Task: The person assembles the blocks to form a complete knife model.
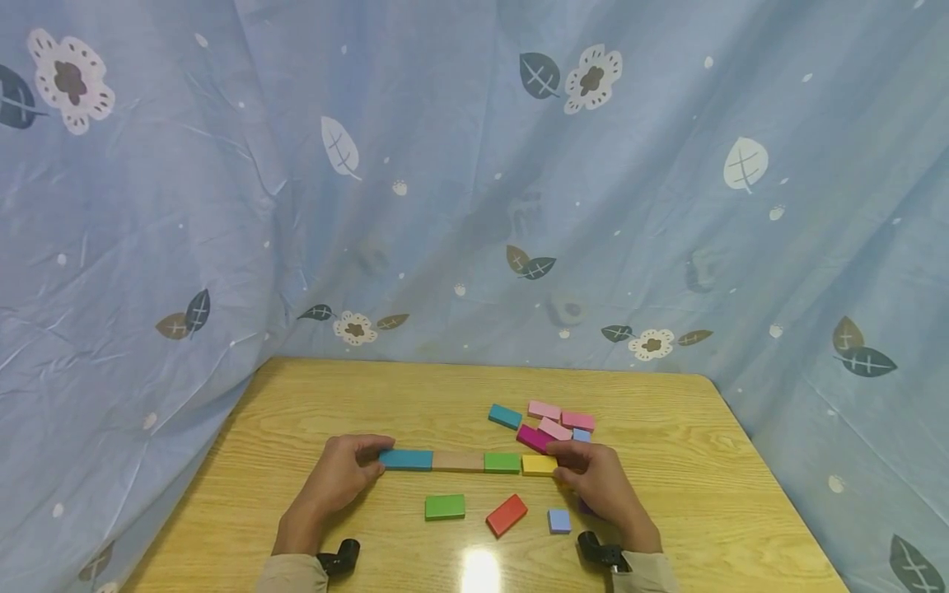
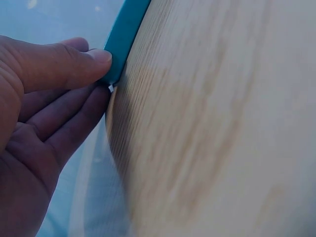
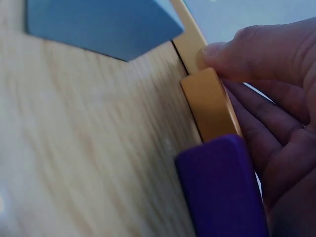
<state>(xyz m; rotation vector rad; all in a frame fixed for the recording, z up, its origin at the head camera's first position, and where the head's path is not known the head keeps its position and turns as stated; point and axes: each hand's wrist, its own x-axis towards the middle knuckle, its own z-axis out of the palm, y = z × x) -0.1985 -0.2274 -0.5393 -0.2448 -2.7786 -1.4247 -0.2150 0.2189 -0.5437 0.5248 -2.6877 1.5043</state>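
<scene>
A blue block (image 1: 406,460), a wood-coloured block (image 1: 458,462), a green block (image 1: 502,463) and a yellow block (image 1: 538,466) lie end to end in a row, with a narrow gap before the yellow one. At the row's left end, my left hand (image 1: 341,478) pinches the blue block's tip between thumb and fingers. My right hand (image 1: 604,482) grips the right end of the yellow block, its thumb (image 3: 217,55) against the near side. Close to that hand in the right wrist view are an orange block (image 3: 210,106) and a purple block (image 3: 219,187).
Nearer than the row lie a second green block (image 1: 445,507), a red block (image 1: 507,515) and a small light blue block (image 1: 559,521). Behind its right part are a teal block (image 1: 505,417), a magenta block (image 1: 532,438) and several pink ones. A patterned curtain (image 1: 445,206) surrounds the wooden table (image 1: 334,403).
</scene>
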